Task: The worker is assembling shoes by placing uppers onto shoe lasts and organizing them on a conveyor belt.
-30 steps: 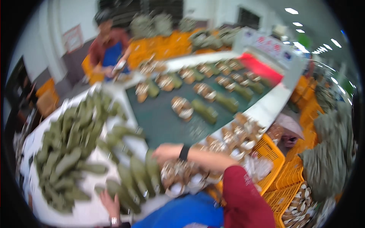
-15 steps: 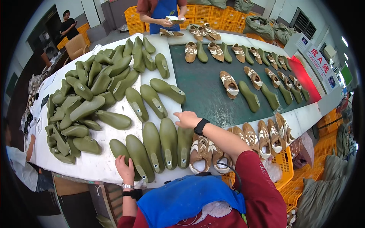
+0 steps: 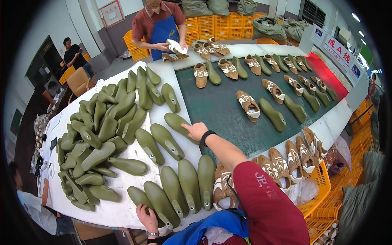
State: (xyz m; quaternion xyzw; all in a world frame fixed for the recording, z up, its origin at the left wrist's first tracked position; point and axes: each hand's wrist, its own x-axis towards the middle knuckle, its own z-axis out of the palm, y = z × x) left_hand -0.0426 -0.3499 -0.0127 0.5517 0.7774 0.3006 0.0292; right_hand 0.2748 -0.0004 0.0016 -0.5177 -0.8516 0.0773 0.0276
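My right hand has come down over the heel end of an olive-green shoe last near the table's middle. Its fingers bend over that last; the thumb is hidden. At the near edge my left hand rests on the leftmost last of the front row, fingers a little apart. Further lasts stand beside it in a row. Two more lasts lie left of my right hand. A brown-and-white shoe sits at the right end of the front row, partly behind my right arm.
A large heap of lasts covers the left of the white table. Shoes paired with lasts line the green belt. Several shoes stand along its near edge. A co-worker across the table holds a shoe. Yellow crates are at right.
My right hand has moved onto the heel end of the shoe last it was reaching toward. The left hand stays on its last. The whole view has tilted upward.
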